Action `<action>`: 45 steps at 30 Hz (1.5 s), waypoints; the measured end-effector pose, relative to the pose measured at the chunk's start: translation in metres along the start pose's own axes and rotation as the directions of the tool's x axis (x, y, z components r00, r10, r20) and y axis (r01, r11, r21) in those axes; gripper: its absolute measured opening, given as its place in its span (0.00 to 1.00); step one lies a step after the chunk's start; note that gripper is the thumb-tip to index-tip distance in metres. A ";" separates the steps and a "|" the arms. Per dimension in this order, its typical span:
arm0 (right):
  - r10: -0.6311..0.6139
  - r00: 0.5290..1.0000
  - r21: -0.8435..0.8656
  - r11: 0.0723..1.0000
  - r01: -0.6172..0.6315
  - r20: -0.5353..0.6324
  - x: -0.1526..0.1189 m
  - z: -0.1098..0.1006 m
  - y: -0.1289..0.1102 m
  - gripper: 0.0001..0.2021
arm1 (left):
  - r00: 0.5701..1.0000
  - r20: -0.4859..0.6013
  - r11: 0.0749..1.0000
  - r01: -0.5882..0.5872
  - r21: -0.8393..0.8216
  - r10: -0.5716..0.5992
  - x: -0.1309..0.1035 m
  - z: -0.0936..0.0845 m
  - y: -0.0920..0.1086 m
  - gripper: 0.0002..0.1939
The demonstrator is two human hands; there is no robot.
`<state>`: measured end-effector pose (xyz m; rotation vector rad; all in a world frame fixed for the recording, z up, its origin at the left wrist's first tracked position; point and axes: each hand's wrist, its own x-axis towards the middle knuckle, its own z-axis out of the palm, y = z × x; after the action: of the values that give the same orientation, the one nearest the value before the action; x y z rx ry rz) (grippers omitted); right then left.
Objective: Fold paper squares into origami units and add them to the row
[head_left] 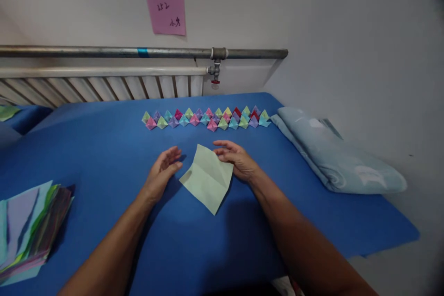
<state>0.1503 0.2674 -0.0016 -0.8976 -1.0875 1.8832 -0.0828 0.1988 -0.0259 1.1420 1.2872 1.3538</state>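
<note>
A pale green square of paper (208, 175) with fold creases is held up above the blue bed cover. My right hand (236, 159) pinches it by its upper right edge, thumb in front and fingers partly hidden behind. To the left of the paper, my left hand (163, 171) is apart from it, fingers slightly curved and spread, with nothing in it. Beyond both hands, several small folded paper pieces (194, 120) in pink, green, blue, purple and red stand in two rows.
A stack of coloured paper sheets (33, 226) lies at the left. On the right, a folded light blue blanket (333, 152) rests against the wall. A radiator (104, 85) and a metal pipe (104, 52) run behind the blue bed (97, 148). A pink note (166, 9) hangs on the wall.
</note>
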 end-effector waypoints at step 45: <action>-0.281 0.960 -0.932 0.345 0.113 0.013 -0.112 0.033 0.061 0.22 | 0.999 -0.006 0.756 -0.021 0.654 0.033 -0.122 -0.017 0.006 0.18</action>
<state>0.1570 0.1378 -0.0224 -1.3874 -2.1247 0.8003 -0.0816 0.0759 -0.0236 1.6212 1.8430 0.9320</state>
